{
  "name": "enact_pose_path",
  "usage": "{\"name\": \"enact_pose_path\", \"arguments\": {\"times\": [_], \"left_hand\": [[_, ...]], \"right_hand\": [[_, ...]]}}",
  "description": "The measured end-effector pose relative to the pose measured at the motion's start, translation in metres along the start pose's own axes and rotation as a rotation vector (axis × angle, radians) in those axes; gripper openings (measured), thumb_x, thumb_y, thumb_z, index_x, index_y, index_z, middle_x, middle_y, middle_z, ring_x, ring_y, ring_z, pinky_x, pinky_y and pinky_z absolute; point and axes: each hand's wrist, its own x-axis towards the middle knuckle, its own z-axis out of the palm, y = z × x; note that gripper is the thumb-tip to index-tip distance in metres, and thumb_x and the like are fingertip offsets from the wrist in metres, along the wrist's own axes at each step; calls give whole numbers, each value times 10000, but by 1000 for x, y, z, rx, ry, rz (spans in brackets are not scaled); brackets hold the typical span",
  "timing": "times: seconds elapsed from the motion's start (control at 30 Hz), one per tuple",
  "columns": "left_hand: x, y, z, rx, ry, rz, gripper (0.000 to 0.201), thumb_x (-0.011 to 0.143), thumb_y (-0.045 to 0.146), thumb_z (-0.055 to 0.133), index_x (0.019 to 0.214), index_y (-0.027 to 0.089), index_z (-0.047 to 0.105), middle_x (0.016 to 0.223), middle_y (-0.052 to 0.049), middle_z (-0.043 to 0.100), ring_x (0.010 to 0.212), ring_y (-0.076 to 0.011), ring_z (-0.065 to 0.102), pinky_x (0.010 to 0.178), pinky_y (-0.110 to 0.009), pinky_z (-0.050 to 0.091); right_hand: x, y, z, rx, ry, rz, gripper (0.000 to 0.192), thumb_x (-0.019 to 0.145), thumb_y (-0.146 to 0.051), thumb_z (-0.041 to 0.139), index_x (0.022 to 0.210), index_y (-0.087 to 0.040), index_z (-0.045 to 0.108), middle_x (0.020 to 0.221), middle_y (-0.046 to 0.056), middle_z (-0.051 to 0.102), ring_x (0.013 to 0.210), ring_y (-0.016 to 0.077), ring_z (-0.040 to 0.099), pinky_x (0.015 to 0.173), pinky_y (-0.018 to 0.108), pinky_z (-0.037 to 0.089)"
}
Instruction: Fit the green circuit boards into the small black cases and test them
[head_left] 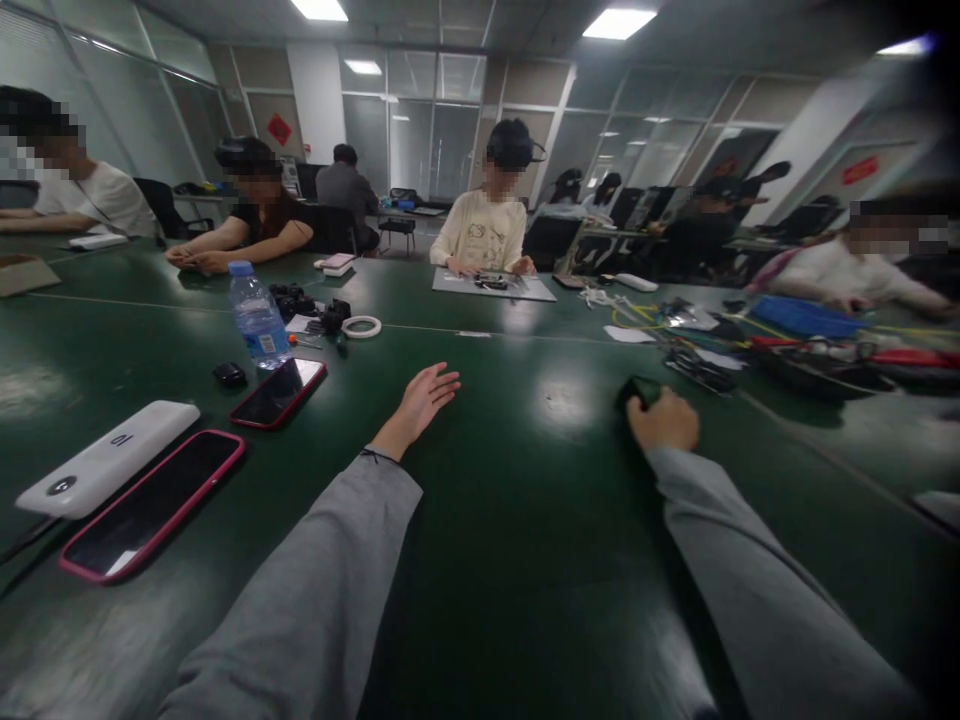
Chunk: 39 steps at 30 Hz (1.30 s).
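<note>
My left hand (427,402) is held out over the green table (510,560), palm turned inward and fingers stretched, with nothing in it. Closed around a small dark, boxy object (640,390) is my right hand (670,420), over the table on the right. The fingers and the hand's back cover part of that object, so its kind is unclear. Nearest to my left hand lies a phone with a red edge (279,394), screen up.
A water bottle (259,318), black mouse (230,374), white power bank (112,455), second red-edged phone (157,505) and tape roll (361,327) are on the left. Cables (699,370) and a blue item (806,316) lie right. Several people sit around; one works at a board (450,284) opposite.
</note>
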Motion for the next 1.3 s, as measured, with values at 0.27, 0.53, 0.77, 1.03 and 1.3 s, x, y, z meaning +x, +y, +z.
{"name": "enact_pose_path", "arguments": {"times": [0.27,0.53,0.77,1.03,1.3], "left_hand": [[5,-10,2,199,83,190,274,845,345,510,1047,182,598,1154,-109,612,1118,-205,531,974,-365,363],[1,-14,3,351,-49,309,284,798,330,570,989,129,633,963,-108,669,933,-201,602,899,-360,414],[3,-19,-2,385,-19,338,263,801,311,558,988,146,643,983,-89,657,968,-199,585,898,-348,413],[-1,-17,-3,331,36,356,243,787,291,569,969,148,640,988,-78,653,989,-181,574,944,-350,385],[-2,-18,1,409,11,368,379,679,213,689,1035,140,581,1086,-105,613,1054,-189,551,979,-368,371]], "right_hand": [[-114,-191,-3,369,-267,-733,503,853,-360,482,1290,-116,435,1057,128,564,989,235,501,873,374,424],[-135,-202,-25,427,-242,-744,458,838,-349,498,1231,-120,446,1098,126,515,1009,243,467,884,404,428],[-136,-197,-25,393,-179,-589,566,795,-433,558,1235,-101,432,1147,162,456,1066,284,424,863,443,430],[-130,-190,-10,567,-206,-460,531,802,-403,563,1242,-149,412,1192,160,422,1131,295,405,916,503,402],[-125,-187,2,661,-287,-425,510,765,-374,608,1194,-158,435,1130,129,456,1092,262,469,887,452,449]]}}
